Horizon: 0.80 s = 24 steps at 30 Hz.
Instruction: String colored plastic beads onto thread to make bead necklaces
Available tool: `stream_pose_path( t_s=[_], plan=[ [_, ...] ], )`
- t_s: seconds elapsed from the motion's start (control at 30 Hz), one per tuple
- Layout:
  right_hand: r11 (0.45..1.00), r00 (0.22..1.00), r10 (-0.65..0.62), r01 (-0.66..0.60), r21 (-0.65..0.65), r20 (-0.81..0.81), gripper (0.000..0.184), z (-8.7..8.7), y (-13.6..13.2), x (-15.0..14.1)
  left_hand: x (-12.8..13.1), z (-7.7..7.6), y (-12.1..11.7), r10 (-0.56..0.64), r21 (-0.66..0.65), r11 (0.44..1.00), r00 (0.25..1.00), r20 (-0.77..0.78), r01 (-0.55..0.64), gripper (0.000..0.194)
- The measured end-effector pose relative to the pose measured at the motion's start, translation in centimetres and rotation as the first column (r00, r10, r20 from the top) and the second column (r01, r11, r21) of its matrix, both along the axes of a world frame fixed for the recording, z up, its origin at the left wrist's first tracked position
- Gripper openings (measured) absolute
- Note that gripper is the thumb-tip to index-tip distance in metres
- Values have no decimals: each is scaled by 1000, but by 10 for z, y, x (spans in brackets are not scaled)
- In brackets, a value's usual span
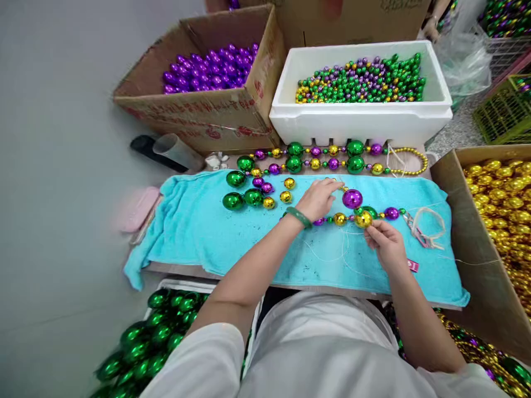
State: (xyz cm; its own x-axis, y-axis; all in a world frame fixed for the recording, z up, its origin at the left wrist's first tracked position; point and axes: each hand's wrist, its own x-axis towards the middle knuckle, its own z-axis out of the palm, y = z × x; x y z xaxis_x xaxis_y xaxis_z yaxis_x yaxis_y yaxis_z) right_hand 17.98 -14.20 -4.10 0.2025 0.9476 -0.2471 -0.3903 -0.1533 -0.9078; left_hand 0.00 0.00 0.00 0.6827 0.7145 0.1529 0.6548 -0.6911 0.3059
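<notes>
My right hand (386,243) pinches a large gold bead (363,219) between thumb and fingertips. My left hand (318,199), a green bangle (299,217) on its wrist, reaches over the towel with fingers stretched out and apart, fingertips beside small gold beads (344,188). Between the hands lies a large purple bead (352,198). A strand of gold, green and purple beads (340,219) runs below my left hand and behind the held bead; part of it is hidden. Thin white thread (326,258) loops across the turquoise towel (186,232).
Loose green beads (233,201) and gold beads (286,197) lie left. Finished-looking strands (315,163) stretch along the back. Beyond stand a purple-bead carton (199,110) and a foam box (357,122). A gold-bead carton (468,221) is right. Another person's hand (432,27) shows far back.
</notes>
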Motion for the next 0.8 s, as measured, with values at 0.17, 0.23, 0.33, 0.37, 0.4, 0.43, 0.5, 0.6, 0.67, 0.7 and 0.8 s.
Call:
stream_pose_path(
  t_s=[0.17,0.23,0.33,0.37,0.4,0.43,0.5,0.6,0.67,0.7,0.8],
  plan=[
    [996,995,-94,94,6,16,15,6,-6,20,52,-16,26,-67,-29,998,978,-200,63,26],
    [991,990,-136,136,3,25,15,9,-10,27,62,-21,32,-53,-59,997,973,-225,40,25],
    [984,983,-178,178,0,33,15,14,-15,36,60,-15,39,-7,-132,991,998,-55,-1,19],
    [982,982,-186,187,-2,36,15,15,-16,38,55,-9,42,52,-179,983,995,87,-36,16],
    [981,980,-194,195,-5,39,15,16,-17,40,46,-1,43,140,-251,965,957,256,-74,14],
    [979,978,-202,202,-8,44,15,16,-18,41,36,8,44,255,-347,932,867,428,-103,14],
    [980,978,-199,200,-14,61,15,16,-18,42,13,28,41,491,-583,812,586,645,-39,16],
    [989,986,-139,143,-43,97,15,15,-16,36,-19,52,22,720,-767,606,264,641,211,15],
    [994,991,-78,86,-65,110,16,13,-14,28,-32,58,4,804,-808,502,179,567,308,13],
    [996,992,-47,56,-71,114,16,12,-13,23,-36,58,-5,831,-820,462,159,534,337,12],
    [997,992,20,-10,-77,124,17,13,-12,9,-43,50,-24,871,-828,392,128,475,402,15]
  ],
)
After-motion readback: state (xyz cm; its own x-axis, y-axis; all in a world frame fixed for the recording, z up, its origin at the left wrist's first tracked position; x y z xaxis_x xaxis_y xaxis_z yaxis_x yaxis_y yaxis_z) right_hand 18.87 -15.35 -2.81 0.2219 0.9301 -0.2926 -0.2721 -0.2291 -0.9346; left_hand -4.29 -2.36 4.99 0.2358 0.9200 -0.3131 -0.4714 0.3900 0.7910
